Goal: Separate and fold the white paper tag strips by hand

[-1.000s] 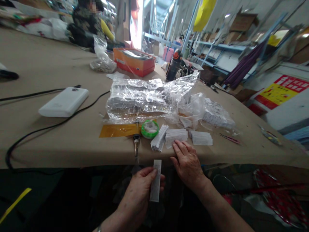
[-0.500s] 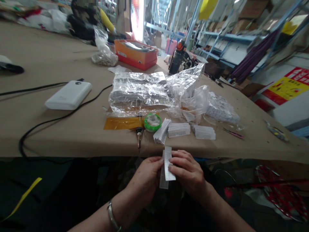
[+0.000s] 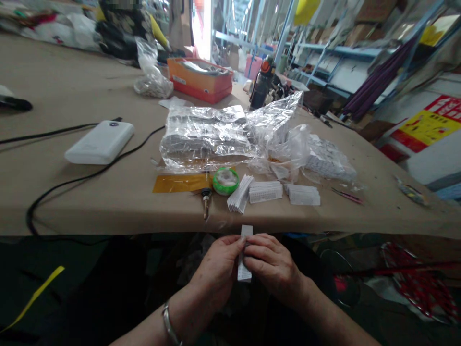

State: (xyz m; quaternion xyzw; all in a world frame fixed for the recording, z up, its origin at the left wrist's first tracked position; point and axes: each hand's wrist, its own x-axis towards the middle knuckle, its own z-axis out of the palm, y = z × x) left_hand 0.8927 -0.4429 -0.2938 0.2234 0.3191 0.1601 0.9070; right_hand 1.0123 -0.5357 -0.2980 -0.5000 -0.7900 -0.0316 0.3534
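Far left: a black cable (image 3: 72,182) loops across the brown surface (image 3: 90,211) and runs toward a white box-shaped device (image 3: 100,142).
Back left: another person (image 3: 126,24) sits at the far edge, mostly cut off by the top of the picture.
Middle of surface: a large crinkled clear plastic bag (image 3: 209,137) lies with a strip of amber tape (image 3: 180,182) just in front of it; what the bag holds is hard for us to make out.
Near the edge: a tool with a dark collar (image 3: 206,199) points toward us, beside a green ring-shaped holder (image 3: 225,180).
White stacks: three small piles of white strips (image 3: 265,191) sit side by side, right of the green holder.
Behind them: an orange box (image 3: 200,79) and a dark bottle with an orange cap (image 3: 260,86).
Our left hand (image 3: 219,269): below the surface's edge, fingertips pinching a white strip (image 3: 245,252).
Our right hand (image 3: 273,266): pinching the same strip from the other side, fingers curled close to the left hand.
The strip: upright between both hands, in front of the surface's edge, its middle covered by our fingers.
Far right: pink tweezers (image 3: 347,195) lie well apart from the piles.
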